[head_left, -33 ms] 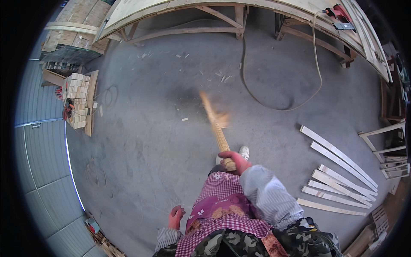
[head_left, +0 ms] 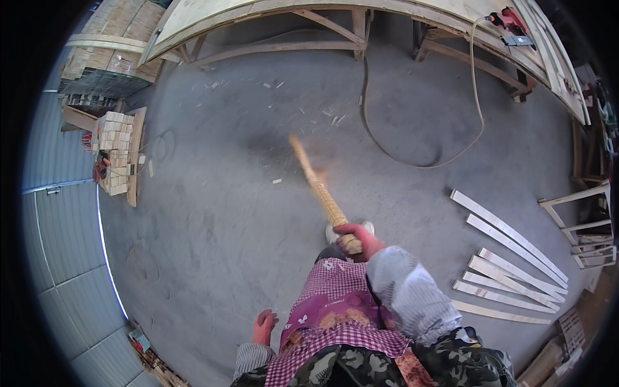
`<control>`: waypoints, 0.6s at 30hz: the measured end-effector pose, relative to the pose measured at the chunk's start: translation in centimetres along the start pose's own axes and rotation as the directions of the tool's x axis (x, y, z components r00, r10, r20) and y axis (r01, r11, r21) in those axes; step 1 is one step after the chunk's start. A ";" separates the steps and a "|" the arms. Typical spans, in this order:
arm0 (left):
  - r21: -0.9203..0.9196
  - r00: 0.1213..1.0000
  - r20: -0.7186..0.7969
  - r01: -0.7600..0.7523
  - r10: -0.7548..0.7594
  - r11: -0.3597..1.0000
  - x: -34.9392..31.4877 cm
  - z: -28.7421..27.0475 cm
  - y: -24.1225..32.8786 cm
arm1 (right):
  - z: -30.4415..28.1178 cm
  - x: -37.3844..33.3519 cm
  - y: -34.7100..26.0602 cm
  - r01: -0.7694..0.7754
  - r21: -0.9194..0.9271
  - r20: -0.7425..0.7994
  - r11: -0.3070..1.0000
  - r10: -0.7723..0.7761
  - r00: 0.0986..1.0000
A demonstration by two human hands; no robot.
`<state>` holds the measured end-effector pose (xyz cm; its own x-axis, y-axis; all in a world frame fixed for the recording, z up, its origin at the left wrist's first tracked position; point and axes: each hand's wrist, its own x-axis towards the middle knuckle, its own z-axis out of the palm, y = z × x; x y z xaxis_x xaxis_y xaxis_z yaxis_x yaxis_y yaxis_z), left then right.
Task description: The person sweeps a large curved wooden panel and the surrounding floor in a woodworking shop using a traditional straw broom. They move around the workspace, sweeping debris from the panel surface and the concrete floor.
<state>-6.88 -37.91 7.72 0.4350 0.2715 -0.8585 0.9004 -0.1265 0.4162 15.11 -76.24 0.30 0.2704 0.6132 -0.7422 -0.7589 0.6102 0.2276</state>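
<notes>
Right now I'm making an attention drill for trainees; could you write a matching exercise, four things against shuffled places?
1. Tan, long-handled broom
2. Pale, flat wooden strips
3. Red-and-black handheld tool
4. Bare left hand

A. On the pale wooden table
B. Left of the purple-checked apron
C. In the right hand
D. On the grey floor, right side

Pairs: 1-C, 2-D, 3-A, 4-B

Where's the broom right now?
In the head view, the broom is near the middle, its handle in the right hand, reaching forward over the floor, left of the hose.
</notes>
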 end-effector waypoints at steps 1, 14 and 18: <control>0.001 0.999 -0.020 0.041 -0.041 0.999 0.6 0.2 0.8 | 0.2 -1.6 -2.3 0.095 0.036 0.014 0.995 -0.095 0.995; -0.153 0.998 0.011 0.063 -0.062 0.986 10.9 6.0 14.9 | 1.7 -10.0 -23.2 0.456 -0.203 -0.355 0.866 -0.499 0.790; -0.197 0.994 -0.085 0.047 -0.065 0.979 12.0 5.1 17.8 | -1.5 -10.2 -36.8 0.527 -0.130 -0.425 0.840 -0.527 0.736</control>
<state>14.38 -41.78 3.31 0.3736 0.3593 -0.8552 0.9015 0.0765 0.4260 39.32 -105.73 -1.44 0.3474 -0.0837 -0.9340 -0.5721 0.7702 -0.2818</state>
